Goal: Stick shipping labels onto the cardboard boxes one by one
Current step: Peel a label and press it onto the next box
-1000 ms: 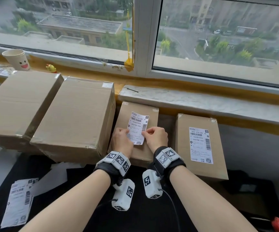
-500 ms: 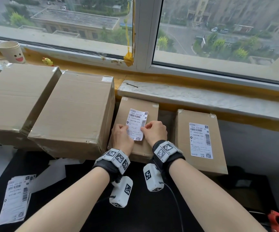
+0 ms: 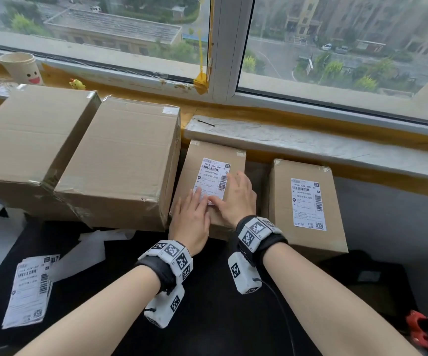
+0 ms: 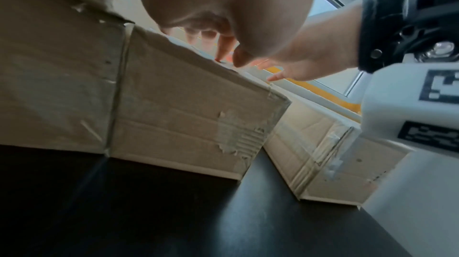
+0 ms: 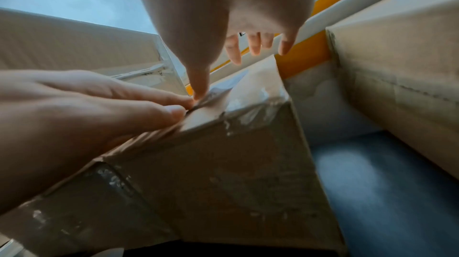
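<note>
Label [image 3: 212, 181] lies flat on top of the small middle box [image 3: 209, 160], its long side running away from the person toward the windowsill [image 3: 310, 147]. Both hands are on it, flat, fingers straight, gripping nothing. Left hand [image 3: 191, 219] covers the near left corner of the label, fingertips pointing up its length. Right hand [image 3: 236, 199] sits just beside it on the right, thumb touching the label's near edge, the other fingers spread along its right side and onto bare cardboard. From the right wrist view the thumb tip and the left fingertips meet at one spot on the box top; how firmly they press cannot be told.

Judgement: this is the smoothing-down step. The far half of the label lies beyond both sets of fingertips, so the coming stroke would run along the long side, away from the wrists. Right hand reaches further up the label and looks the nearer to that far end.

To the right of the right hand, apart from it, a second box [image 3: 308, 247] already carries its label. Left of the left hand, two big boxes [image 3: 120, 165] show no label on their tops. A stack of spare labels [image 3: 30, 289] lies near the left elbow.
</note>
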`<state>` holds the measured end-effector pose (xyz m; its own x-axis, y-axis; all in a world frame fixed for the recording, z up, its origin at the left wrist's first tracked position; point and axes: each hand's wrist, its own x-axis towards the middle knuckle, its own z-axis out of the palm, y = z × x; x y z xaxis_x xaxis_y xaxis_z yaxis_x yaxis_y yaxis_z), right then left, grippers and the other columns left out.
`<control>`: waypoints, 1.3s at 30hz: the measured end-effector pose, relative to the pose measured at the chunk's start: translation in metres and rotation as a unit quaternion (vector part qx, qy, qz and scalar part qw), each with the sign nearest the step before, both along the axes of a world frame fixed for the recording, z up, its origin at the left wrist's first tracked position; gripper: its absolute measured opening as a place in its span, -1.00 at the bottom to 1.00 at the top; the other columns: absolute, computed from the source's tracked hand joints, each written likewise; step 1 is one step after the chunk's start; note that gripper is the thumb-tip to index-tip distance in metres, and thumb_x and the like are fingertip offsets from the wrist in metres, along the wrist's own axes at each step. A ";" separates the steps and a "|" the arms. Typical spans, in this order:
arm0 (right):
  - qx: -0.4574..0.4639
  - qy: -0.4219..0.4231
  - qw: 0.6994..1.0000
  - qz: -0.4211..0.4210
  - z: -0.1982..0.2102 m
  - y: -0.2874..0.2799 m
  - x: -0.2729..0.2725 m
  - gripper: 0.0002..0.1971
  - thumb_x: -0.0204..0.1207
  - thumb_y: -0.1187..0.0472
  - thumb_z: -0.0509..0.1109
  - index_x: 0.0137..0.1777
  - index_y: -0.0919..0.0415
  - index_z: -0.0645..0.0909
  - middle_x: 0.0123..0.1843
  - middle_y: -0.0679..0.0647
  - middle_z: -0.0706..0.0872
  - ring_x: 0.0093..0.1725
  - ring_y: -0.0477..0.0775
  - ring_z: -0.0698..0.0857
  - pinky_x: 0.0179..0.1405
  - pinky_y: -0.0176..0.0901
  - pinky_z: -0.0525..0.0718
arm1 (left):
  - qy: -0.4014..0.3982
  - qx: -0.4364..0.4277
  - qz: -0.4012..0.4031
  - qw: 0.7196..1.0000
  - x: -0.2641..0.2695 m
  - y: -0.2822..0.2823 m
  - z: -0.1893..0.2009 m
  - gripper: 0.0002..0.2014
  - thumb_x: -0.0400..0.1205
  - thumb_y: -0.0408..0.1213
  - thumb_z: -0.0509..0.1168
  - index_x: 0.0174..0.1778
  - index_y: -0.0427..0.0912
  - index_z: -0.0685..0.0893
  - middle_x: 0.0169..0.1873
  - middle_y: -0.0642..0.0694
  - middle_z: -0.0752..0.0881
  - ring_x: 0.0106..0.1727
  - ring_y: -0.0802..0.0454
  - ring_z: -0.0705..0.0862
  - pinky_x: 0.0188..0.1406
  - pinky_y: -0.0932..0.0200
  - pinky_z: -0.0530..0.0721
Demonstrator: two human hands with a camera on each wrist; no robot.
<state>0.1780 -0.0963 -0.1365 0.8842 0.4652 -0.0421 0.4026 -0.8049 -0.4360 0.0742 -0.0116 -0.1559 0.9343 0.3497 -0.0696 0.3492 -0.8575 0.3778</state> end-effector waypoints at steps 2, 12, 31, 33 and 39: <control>-0.008 0.025 1.000 -0.014 -0.006 0.000 -0.006 -0.16 0.44 -0.17 0.41 0.61 0.13 0.14 0.67 0.18 0.01 0.65 0.17 0.02 0.58 0.13 0.23 | 0.031 0.034 -0.012 0.999 -0.008 0.001 0.000 -0.47 0.76 -0.12 -0.13 0.66 -0.15 -0.01 0.68 -0.06 -0.05 0.69 0.03 -0.12 0.63 0.06 -0.24; 0.163 0.284 0.938 -0.119 -0.016 -0.018 -0.015 0.10 0.45 0.02 0.49 0.65 0.10 -0.36 0.59 0.14 0.35 0.46 0.18 0.48 0.48 0.07 0.43 | 0.090 0.016 -0.004 0.996 -0.022 0.008 0.001 -0.43 0.73 0.04 -0.13 0.66 0.06 -0.10 0.67 -0.07 -0.21 0.66 -0.21 -0.29 0.63 -0.11 -0.22; 0.161 0.277 0.932 -0.172 -0.019 -0.046 -0.039 0.05 0.46 0.02 0.48 0.66 0.21 -0.27 0.62 0.21 0.25 0.54 0.20 0.37 0.51 0.01 0.35 | 0.071 -0.024 -0.055 0.996 -0.046 -0.012 0.004 -0.44 0.76 -0.12 -0.12 0.66 -0.19 -0.10 0.68 -0.06 -0.12 0.69 0.01 -0.17 0.64 0.12 -0.15; 0.147 0.240 0.950 -0.138 -0.017 -0.048 -0.041 -0.05 0.55 0.09 0.40 0.66 0.19 -0.27 0.70 0.16 0.01 0.65 0.16 0.15 0.59 -0.02 0.15 | 0.076 -0.019 -0.061 0.995 -0.045 -0.009 0.004 -0.44 0.76 -0.12 -0.14 0.66 -0.19 -0.11 0.68 -0.06 -0.13 0.69 0.01 -0.18 0.63 0.12 -0.15; -0.094 0.041 0.985 0.138 -0.011 -0.044 -0.058 -0.41 0.72 0.01 -0.01 0.68 0.10 -0.10 0.71 0.06 -0.21 0.69 0.10 -0.20 0.65 0.00 -0.19 | 0.070 -0.036 -0.062 0.995 -0.037 0.001 0.002 -0.50 0.78 -0.17 -0.16 0.66 -0.14 -0.01 0.68 -0.07 -0.12 0.69 -0.02 -0.20 0.64 0.05 -0.07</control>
